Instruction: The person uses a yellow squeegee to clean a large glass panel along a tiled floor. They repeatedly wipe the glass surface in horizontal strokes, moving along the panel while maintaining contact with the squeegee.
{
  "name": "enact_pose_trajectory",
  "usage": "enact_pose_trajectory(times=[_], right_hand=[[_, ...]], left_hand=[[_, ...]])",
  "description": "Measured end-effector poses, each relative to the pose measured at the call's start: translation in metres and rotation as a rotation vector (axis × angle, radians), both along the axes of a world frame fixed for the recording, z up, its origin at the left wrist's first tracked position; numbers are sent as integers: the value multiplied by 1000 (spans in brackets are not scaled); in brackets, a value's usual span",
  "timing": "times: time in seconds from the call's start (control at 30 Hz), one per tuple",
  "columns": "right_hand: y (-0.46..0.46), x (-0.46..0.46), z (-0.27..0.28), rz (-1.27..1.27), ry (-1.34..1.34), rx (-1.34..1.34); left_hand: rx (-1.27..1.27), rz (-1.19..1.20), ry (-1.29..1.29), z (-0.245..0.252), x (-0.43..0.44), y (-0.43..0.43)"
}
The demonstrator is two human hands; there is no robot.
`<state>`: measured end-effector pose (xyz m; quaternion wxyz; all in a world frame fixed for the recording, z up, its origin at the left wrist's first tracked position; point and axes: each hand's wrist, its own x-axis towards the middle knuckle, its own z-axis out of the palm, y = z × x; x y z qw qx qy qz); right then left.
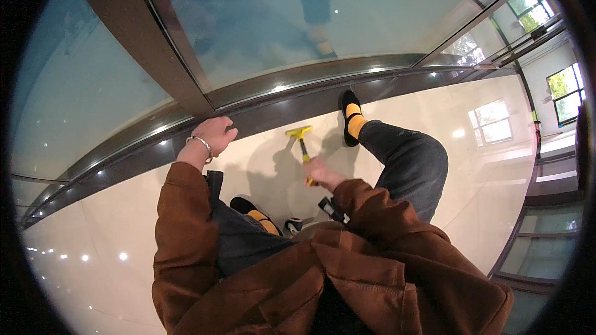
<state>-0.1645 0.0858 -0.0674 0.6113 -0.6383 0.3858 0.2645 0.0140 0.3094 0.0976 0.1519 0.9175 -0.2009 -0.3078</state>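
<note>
My right hand [319, 171] is closed round the handle of a yellow-and-black scraper [304, 149]. The scraper's wide yellow head [298, 132] points away from me, at or just above the cream floor tiles [260, 153]. My left hand [215, 135], with a metal bracelet [205, 146] at the wrist, is by the foot of the brown metal window post [179, 79]. It holds nothing that I can see, and its thumb stands apart from the fingers. Whether it touches the post or the dark sill is unclear.
Large glass panes [279, 18] rise above a dark stone strip [270, 114] along the floor. My black shoes [351, 97] are on either side of the scraper. A small black-and-white object [293, 225] is partly hidden by my clothing. Windows [565, 93] are at the right.
</note>
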Motion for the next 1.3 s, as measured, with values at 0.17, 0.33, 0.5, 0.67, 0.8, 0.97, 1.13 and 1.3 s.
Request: enact_pose_trajectory(times=[0.17,0.33,0.5,0.67,0.8,0.97,1.13,1.3], right_hand=[[16,-19,-25,184,-144,-229],[-15,5,-13,-221,-53,-119],[8,-13,2,-205,67,36],[-29,2,10,-229,60,-5],[-25,-5,3,-32,37,-118],[-21,-6,-11,-16,59,-208],[-38,-5,-17,191,-85,-226],[3,-13,-16,-16,192,28]], left_hand=[[-5,-119,-84,-2,1,-1],[-13,-76,-85,-1,-1,0],[25,-71,-87,-1,2,-2],[-13,-85,-83,1,-1,-2],[52,16,33,7,-1,-2],[-22,-85,-53,-1,1,-3],[-37,-117,-85,-9,5,2],[-33,-53,-92,-4,1,-1]])
